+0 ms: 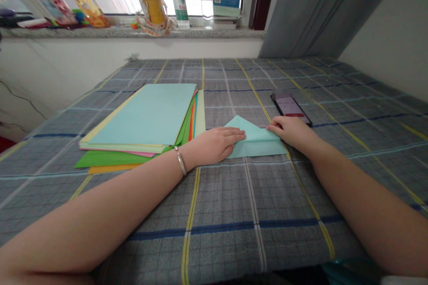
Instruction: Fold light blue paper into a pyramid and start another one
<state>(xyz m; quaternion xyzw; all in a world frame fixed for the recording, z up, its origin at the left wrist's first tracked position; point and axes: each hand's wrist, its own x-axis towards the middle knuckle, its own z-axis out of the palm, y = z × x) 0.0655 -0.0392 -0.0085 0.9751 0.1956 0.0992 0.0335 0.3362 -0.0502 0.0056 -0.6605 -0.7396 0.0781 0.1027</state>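
A light blue sheet of paper [256, 140], folded to a point at its far end, lies on the grey checked cloth [234, 213]. My left hand [214, 144] rests flat on the paper's left part, fingers stretched out and pressing down. My right hand [290, 130] presses on the paper's right edge with its fingertips, fingers close together and lying flat. A silver bracelet [180, 160] sits on my left wrist.
A stack of coloured paper sheets [147, 120] lies to the left of the folded sheet. A phone [291, 107] with a lit screen lies just beyond my right hand. The windowsill [133, 32] at the back holds bottles, boxes and packets. A grey curtain [317, 9] hangs at right.
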